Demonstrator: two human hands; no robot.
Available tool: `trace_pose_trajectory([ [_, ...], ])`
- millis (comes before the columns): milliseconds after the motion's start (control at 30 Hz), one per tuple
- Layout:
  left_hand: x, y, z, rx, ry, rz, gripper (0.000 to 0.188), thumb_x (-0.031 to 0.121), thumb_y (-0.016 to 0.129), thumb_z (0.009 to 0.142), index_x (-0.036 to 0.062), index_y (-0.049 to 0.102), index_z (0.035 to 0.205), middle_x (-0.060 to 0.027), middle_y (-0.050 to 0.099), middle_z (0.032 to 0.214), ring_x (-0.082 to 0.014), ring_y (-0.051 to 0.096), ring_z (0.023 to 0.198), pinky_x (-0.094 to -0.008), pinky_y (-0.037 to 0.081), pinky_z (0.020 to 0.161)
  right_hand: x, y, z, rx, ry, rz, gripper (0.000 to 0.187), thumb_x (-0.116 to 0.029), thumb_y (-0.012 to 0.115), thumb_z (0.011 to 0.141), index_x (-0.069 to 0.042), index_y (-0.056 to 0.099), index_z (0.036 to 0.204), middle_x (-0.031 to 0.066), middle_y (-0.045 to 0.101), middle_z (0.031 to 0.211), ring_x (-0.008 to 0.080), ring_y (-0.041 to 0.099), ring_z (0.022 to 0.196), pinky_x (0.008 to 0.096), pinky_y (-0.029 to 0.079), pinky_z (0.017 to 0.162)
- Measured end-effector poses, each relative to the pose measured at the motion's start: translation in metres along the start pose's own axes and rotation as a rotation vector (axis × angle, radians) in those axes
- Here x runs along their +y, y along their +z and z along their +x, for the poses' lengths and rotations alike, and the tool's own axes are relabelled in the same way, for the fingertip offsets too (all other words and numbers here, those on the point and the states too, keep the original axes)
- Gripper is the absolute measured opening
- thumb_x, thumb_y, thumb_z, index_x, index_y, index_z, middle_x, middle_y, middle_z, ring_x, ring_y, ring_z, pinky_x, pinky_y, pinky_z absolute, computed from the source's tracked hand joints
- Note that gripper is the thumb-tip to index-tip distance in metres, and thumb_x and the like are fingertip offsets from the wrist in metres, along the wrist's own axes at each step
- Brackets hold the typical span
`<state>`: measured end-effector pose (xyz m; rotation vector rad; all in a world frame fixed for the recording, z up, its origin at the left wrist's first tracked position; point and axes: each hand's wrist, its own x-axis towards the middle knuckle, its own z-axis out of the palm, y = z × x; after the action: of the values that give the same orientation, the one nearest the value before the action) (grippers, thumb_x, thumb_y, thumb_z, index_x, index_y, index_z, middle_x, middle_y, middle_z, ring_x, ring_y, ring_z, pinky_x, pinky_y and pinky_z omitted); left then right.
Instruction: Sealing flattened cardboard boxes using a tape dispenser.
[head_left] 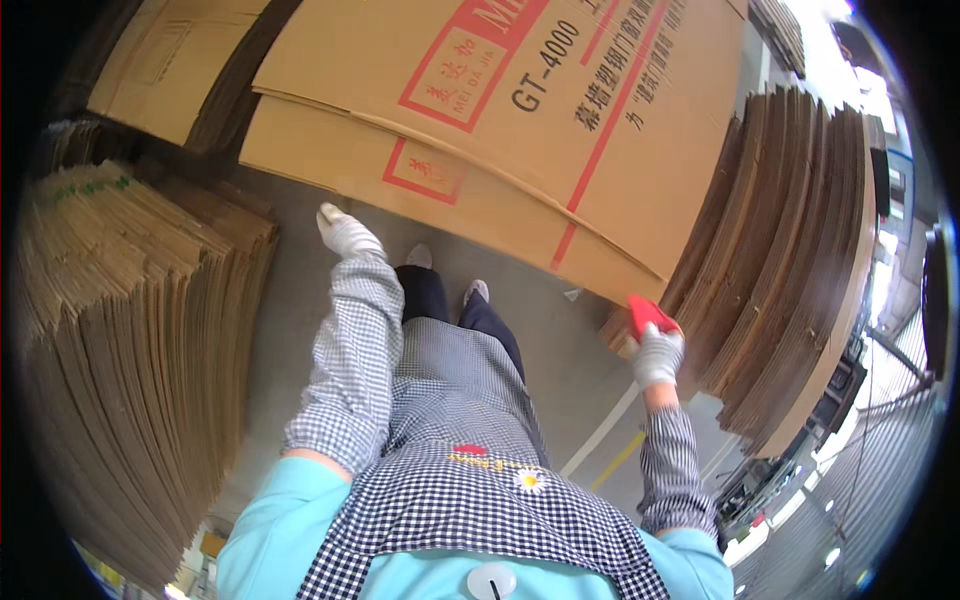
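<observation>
A large flat cardboard sheet (350, 60) with red and black print lies on top in front of me, and another cardboard sheet (310, 145) shows from beneath its near edge. My left hand (350, 236), in a white glove, is just short of the lower sheet's near edge at the left. Its fingers are pressed together and I see nothing in them. In my right hand (658, 355), also gloved, is a small red piece (650, 314), held at the sheets' near right corner. What kind of thing the red piece is, I cannot make out.
Tall cardboard stacks stand on both sides: one at the left (130, 330), another at the right (790, 260). At the upper left is a further cardboard pile (170, 60). The grey floor (530, 350) shows around my feet, with a yellow line (618, 460) to the right.
</observation>
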<state>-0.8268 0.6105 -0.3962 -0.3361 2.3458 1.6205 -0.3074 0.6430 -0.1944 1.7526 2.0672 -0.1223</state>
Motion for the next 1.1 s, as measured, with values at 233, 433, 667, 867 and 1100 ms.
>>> trace_pose_trajectory([
  [233,0.031,0.018,-0.242,-0.726,0.907,0.491,0.054,0.022,0.059,0.089,-0.0032,0.043,0.134,-0.0314,0.039,0.142,-0.048,0.034,0.135,-0.0585,0.025,0.113,0.025,0.02,-0.039,-0.049,0.167,0.067,0.055,-0.051,0.08,0.072,-0.002,0.068,0.092,0.0251,0.066,0.084,0.0422,0.063,0.078,0.0471,0.053,0.072],
  [433,0.04,0.074,-0.124,-0.086,0.559,0.431,0.076,0.031,0.049,0.1,-0.0105,0.013,0.153,-0.0347,0.004,0.161,-0.0468,0.002,0.151,-0.0514,0.005,0.123,0.044,0.041,-0.063,-0.009,0.08,0.777,0.048,-0.046,0.081,0.076,-0.001,0.067,0.087,0.0209,0.066,0.069,0.0368,0.063,0.06,0.0415,0.051,0.061],
  [667,0.107,0.068,-0.089,-0.028,-0.183,-0.132,0.096,0.024,0.075,0.086,-0.0094,0.012,0.151,-0.0327,0.043,0.143,-0.0411,0.052,0.129,-0.0465,0.04,0.114,0.115,0.086,-0.118,-0.101,0.173,0.693,0.05,-0.048,0.08,0.076,-0.001,0.066,0.084,0.0219,0.066,0.068,0.0381,0.064,0.061,0.0429,0.052,0.062],
  [867,-0.015,0.058,-0.312,-0.093,0.332,0.238,0.093,0.025,0.069,0.091,-0.0112,0.01,0.153,-0.0292,0.023,0.159,-0.0336,0.029,0.147,-0.0362,0.022,0.122,0.158,0.104,-0.157,-0.081,0.249,0.788,0.046,-0.042,0.081,0.077,0.001,0.066,0.085,0.0214,0.067,0.07,0.0334,0.066,0.062,0.0405,0.053,0.063],
  [1100,-0.066,0.087,-0.451,-0.259,-0.434,-0.181,0.072,0.019,0.07,0.093,-0.0009,0.031,0.15,-0.0188,0.058,0.134,-0.0287,0.059,0.111,-0.0371,0.046,0.102,0.189,0.129,-0.184,-0.088,0.332,0.825,0.046,-0.038,0.081,0.079,0.003,0.068,0.095,0.0192,0.07,0.075,0.0256,0.066,0.064,0.0378,0.054,0.066],
])
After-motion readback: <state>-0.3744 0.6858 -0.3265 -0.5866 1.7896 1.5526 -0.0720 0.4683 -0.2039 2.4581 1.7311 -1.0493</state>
